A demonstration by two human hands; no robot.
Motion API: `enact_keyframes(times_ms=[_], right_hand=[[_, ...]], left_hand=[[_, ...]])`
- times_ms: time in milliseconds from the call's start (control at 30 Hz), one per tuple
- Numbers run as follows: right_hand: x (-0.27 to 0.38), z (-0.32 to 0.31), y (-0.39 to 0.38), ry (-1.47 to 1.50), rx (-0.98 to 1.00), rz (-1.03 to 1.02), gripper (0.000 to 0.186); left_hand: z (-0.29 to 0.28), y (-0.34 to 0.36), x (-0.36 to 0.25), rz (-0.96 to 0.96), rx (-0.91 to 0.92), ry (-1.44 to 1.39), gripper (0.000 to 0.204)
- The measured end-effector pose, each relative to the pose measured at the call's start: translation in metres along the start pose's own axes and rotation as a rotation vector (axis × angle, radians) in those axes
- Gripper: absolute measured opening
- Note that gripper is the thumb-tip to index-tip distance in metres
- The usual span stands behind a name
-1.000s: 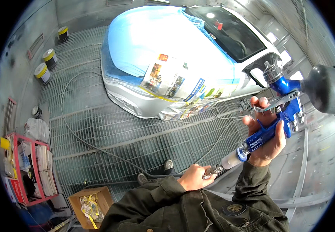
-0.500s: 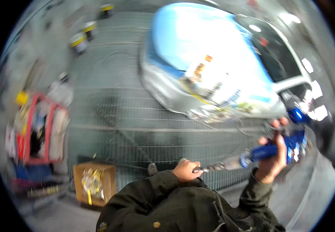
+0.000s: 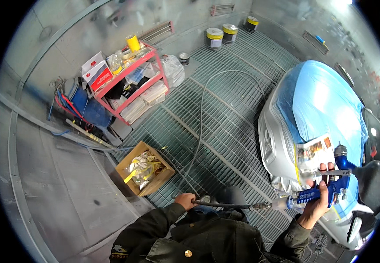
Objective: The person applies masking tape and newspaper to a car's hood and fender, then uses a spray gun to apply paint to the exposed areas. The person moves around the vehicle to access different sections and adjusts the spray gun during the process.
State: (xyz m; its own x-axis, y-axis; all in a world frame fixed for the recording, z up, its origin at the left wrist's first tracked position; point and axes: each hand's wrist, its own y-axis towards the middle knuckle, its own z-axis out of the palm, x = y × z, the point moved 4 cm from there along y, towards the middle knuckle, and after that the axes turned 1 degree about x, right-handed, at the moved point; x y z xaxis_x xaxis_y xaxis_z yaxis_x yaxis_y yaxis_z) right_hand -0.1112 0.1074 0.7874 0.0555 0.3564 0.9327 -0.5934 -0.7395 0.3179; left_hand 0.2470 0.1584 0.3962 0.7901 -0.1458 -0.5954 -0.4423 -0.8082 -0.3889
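My right hand (image 3: 315, 206) is wrapped around the handle of a blue spray gun (image 3: 339, 184), its fingers by the trigger and its nozzle end turned away from me. A grey air hose (image 3: 225, 205) runs left from the fitting at the handle's base. My left hand (image 3: 185, 201) is closed around this hose, in front of my body. Beyond the gun stands a silver car (image 3: 269, 140). Blue masking film (image 3: 330, 94) covers much of it, and a sheet of printed paper (image 3: 313, 150) is taped on, right behind my right fingers.
A cardboard box (image 3: 161, 179) of crumpled tape and scraps sits on the metal floor grating (image 3: 233, 94). Left of it stand a red shelf cart (image 3: 161, 65) with supplies and a blue drum (image 3: 84, 103). Several paint cans (image 3: 215, 39) line the far wall. The hose loops across the grating.
My view has swung left, so the car now sits further right and the cart nearer the middle. My left hand now grips the hose further from the gun.
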Motion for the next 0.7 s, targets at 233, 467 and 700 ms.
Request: enact_keyframes(times_ms=[233, 467, 700], right_hand=[[-0.062, 0.091, 0.084, 0.013, 0.267, 0.098, 0.055], [-0.168, 0.208, 0.194, 0.060, 0.496, 0.261, 0.050], [-0.290, 0.319, 0.311, -0.322, 0.839, 0.169, 0.016]], left_hand=[[0.069, 0.001, 0.077, -0.261, 0.046, -0.098, 0.023], [0.050, 0.063, 0.121, -0.613, 0.234, -0.502, 0.021], [-0.086, 0.222, 0.084, -0.603, 0.129, -0.133, 0.022]])
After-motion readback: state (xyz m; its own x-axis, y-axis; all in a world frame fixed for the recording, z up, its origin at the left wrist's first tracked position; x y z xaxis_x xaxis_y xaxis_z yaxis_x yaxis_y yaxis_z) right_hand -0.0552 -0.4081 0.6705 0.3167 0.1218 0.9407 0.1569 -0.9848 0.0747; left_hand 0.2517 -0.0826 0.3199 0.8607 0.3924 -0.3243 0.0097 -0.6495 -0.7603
